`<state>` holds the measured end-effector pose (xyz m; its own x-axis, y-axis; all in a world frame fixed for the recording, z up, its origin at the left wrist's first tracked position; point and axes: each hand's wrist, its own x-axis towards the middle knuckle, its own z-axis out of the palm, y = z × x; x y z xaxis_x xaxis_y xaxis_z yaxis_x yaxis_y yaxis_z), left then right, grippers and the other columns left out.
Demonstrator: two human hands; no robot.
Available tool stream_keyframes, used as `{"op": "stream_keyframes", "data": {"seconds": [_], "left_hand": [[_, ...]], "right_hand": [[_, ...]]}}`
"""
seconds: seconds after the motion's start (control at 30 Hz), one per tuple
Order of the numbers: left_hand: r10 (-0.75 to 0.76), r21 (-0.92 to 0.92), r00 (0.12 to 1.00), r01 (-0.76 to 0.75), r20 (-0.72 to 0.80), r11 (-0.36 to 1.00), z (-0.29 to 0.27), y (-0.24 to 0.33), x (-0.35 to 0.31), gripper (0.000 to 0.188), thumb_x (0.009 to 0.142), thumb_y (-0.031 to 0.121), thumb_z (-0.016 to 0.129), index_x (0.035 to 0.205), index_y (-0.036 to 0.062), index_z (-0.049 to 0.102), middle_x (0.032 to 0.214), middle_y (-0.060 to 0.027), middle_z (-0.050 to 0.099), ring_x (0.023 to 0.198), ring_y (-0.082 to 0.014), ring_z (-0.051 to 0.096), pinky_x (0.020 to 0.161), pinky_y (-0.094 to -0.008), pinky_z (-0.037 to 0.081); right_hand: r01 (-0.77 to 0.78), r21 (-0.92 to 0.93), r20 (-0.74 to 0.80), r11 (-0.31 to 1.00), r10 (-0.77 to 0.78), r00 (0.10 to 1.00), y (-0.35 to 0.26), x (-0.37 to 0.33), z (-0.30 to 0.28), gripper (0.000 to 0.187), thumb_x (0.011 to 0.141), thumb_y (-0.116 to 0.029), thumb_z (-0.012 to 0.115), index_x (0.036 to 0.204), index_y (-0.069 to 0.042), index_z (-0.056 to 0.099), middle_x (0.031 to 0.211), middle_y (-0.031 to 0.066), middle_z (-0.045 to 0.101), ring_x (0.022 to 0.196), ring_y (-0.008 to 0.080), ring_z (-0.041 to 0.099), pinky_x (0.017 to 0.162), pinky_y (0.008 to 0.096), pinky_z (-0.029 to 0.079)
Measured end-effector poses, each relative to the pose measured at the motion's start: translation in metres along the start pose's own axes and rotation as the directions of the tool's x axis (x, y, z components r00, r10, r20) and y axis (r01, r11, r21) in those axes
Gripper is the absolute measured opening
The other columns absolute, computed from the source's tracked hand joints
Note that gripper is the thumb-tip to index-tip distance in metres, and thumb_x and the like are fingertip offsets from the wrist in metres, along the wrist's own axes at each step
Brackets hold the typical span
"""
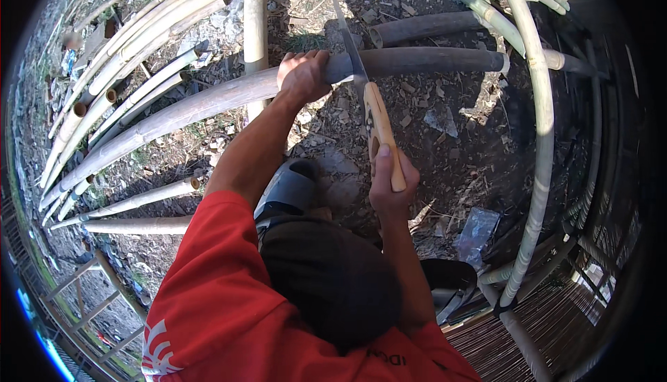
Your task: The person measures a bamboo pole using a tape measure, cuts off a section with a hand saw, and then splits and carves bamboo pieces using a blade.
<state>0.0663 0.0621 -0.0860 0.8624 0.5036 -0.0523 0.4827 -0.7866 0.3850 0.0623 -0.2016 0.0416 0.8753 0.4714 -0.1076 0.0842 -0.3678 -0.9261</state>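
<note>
A long, grey-brown bamboo pole (198,106) runs across the ground in front of me. My left hand (303,76) presses on it from above, fingers wrapped over its top. In my right hand (394,184) is a handsaw (379,121), gripped by its pale wooden handle, thumb along the side. The thin blade points away from me and lies across the pole, just right of my left hand. Whether its teeth have cut into the pole I cannot tell. Beneath the long pole, a lighter bamboo pole (255,21) crosses and supports it.
Several cut bamboo poles (149,42) lie piled at the left. Beyond the long pole rests a shorter dark bamboo piece (427,28). At the right stands a bamboo frame (540,125). Clear plastic (477,233) lies on the littered ground; a ladder-like wooden frame (97,285) sits lower left.
</note>
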Motion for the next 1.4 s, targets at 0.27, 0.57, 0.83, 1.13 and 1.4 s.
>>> {"op": "stream_keyframes", "data": {"seconds": [0.27, 0.57, 0.83, 1.13, 1.4], "left_hand": [[-0.051, 0.043, 0.999, 0.050, 0.021, 0.998, 0.000, -0.016, -0.010, 0.052, 0.070, 0.034, 0.085, 0.115, 0.0179, 0.066, 0.110, -0.0074, 0.073, 0.110, -0.0301, 0.070, 0.103, -0.0517, 0.048], [0.000, 0.033, 0.999, -0.001, 0.045, 0.999, 0.006, -0.005, -0.014, 0.052, 0.070, 0.035, 0.086, 0.113, 0.0175, 0.064, 0.110, -0.0085, 0.072, 0.111, -0.0310, 0.070, 0.106, -0.0519, 0.048], [-0.012, 0.043, 0.999, 0.010, 0.032, 0.999, 0.006, 0.000, -0.011, 0.054, 0.072, 0.037, 0.086, 0.117, 0.0181, 0.063, 0.112, -0.0078, 0.071, 0.112, -0.0295, 0.069, 0.106, -0.0520, 0.047], [-0.040, 0.067, 0.992, 0.032, 0.122, 0.997, -0.007, -0.007, -0.014, 0.061, 0.067, 0.036, 0.088, 0.119, 0.0173, 0.062, 0.110, -0.0081, 0.073, 0.110, -0.0301, 0.070, 0.102, -0.0516, 0.049], [-0.041, 0.019, 0.990, 0.039, 0.138, 0.999, -0.003, -0.001, -0.006, 0.060, 0.067, 0.038, 0.088, 0.119, 0.0183, 0.066, 0.113, -0.0071, 0.073, 0.109, -0.0294, 0.071, 0.105, -0.0514, 0.048]], "right_hand": [[0.070, 0.077, -0.008, 0.995, -0.069, 0.998, 0.008, -0.096, -0.041, 0.026, 0.099, -0.016, 0.062, 0.078, -0.001, 0.060, 0.058, 0.0022, 0.051, 0.052, 0.0081, 0.048, 0.048, 0.0306, 0.036], [-0.030, -0.007, -0.005, 1.000, 0.030, 1.000, 0.011, -0.036, -0.002, 0.031, 0.101, -0.020, 0.061, 0.077, -0.001, 0.059, 0.057, 0.0033, 0.053, 0.050, 0.0089, 0.050, 0.047, 0.0316, 0.037], [-0.032, -0.009, -0.028, 0.999, 0.032, 0.999, -0.003, -0.017, 0.005, 0.028, 0.100, -0.021, 0.063, 0.082, 0.001, 0.064, 0.059, 0.0040, 0.056, 0.051, 0.0099, 0.053, 0.049, 0.0304, 0.040], [0.031, -0.039, -0.040, 0.999, -0.032, 0.999, -0.012, -0.120, -0.049, 0.033, 0.099, -0.019, 0.060, 0.074, 0.002, 0.059, 0.056, 0.0050, 0.053, 0.050, 0.0105, 0.052, 0.050, 0.0285, 0.040], [-0.025, -0.002, -0.021, 1.000, 0.025, 0.999, 0.006, -0.038, -0.005, 0.030, 0.099, -0.018, 0.062, 0.075, 0.000, 0.058, 0.057, 0.0035, 0.054, 0.050, 0.0120, 0.052, 0.048, 0.0318, 0.038]]}}
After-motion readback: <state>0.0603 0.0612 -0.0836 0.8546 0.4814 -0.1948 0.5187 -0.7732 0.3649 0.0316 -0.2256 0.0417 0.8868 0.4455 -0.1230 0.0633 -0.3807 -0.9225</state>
